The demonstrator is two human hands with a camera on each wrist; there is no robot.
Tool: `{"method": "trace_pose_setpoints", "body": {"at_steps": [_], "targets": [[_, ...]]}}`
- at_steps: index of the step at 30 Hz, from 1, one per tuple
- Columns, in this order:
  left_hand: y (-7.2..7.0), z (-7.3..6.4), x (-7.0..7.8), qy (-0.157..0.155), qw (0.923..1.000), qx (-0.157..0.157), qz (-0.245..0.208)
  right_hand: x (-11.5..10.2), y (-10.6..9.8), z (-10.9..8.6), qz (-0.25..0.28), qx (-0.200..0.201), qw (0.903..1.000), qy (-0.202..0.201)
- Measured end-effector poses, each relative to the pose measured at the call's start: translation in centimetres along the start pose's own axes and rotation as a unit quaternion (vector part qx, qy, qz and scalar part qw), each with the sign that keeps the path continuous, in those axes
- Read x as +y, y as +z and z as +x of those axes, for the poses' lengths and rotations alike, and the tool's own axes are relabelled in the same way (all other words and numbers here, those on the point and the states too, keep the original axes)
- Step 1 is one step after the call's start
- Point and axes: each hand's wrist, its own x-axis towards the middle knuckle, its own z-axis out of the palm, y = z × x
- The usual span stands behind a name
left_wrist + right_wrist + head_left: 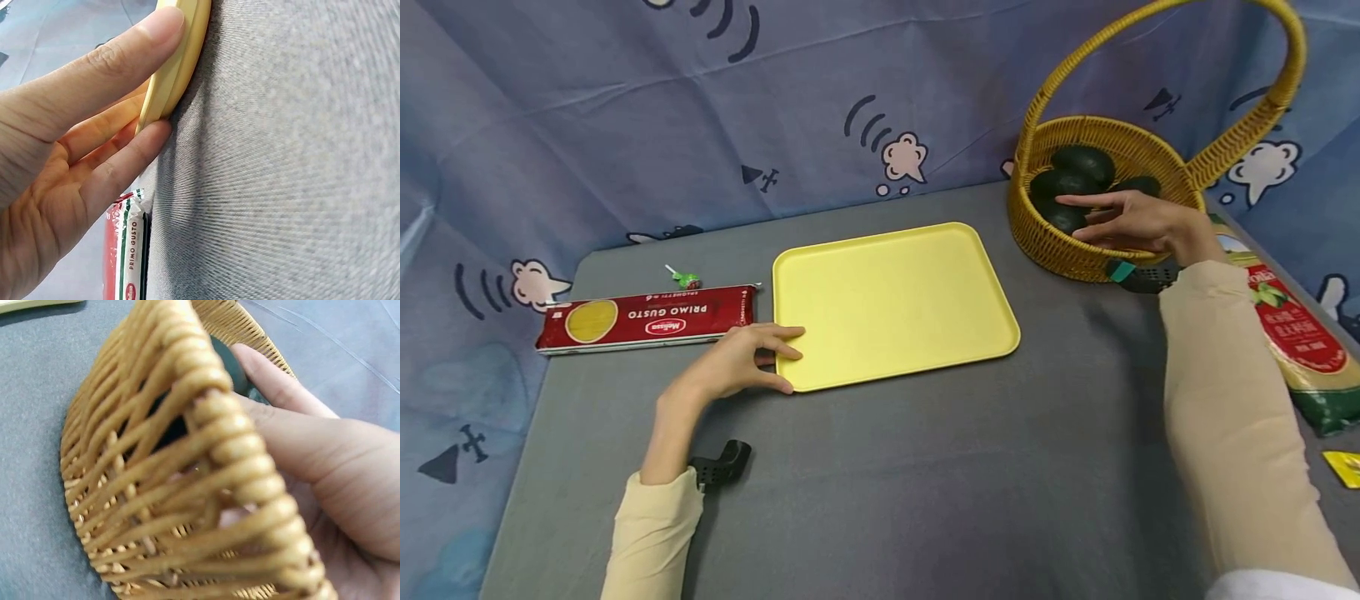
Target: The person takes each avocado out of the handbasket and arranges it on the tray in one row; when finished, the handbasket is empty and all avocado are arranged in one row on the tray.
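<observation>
My left hand (737, 360) holds the front left corner of a yellow tray (895, 308), thumb on the front edge and fingers over the left rim. In the left wrist view the thumb (112, 62) presses the tray's edge (181, 62). My right hand (1138, 221) reaches over the near rim of a wicker basket (1067, 258), its fingers extended at several dark green avocados (1060, 217). The right wrist view shows a fingertip against a dark avocado (228, 365); the basket's wall (144, 469) hides much of this hand.
Left of the tray lies a red spaghetti pack (647, 321), with a green-wrapped lollipop (687, 280) behind it. A red and green food bag (1300, 333) lies right of the basket, near a small yellow packet (1343, 468). The basket's tall handle (1052, 83) arches upward.
</observation>
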Motion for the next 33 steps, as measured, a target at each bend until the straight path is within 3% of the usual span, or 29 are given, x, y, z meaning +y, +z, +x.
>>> {"method": "trace_pose_setpoints", "body": {"at_steps": [6,13,21,33], "targets": [[-0.1,0.0,0.5,-0.013,0.9998,0.0,0.018,0.0,-0.2,-0.5,-0.005,-0.013,0.9999,-0.001],[0.0,-0.2,0.6,0.007,0.9972,0.028,0.069,-0.3,-0.2,-0.6,0.006,-0.012,0.9999,-0.001],[0.0,0.0,0.3,-0.008,1.0,0.004,0.002,-0.1,-0.2,-0.8,0.024,0.008,0.9997,0.004],[-0.1,-0.1,-0.1,-0.024,0.9996,-0.001,-0.01,-0.2,-0.2,-1.9,0.105,0.012,0.9941,-0.024]]}}
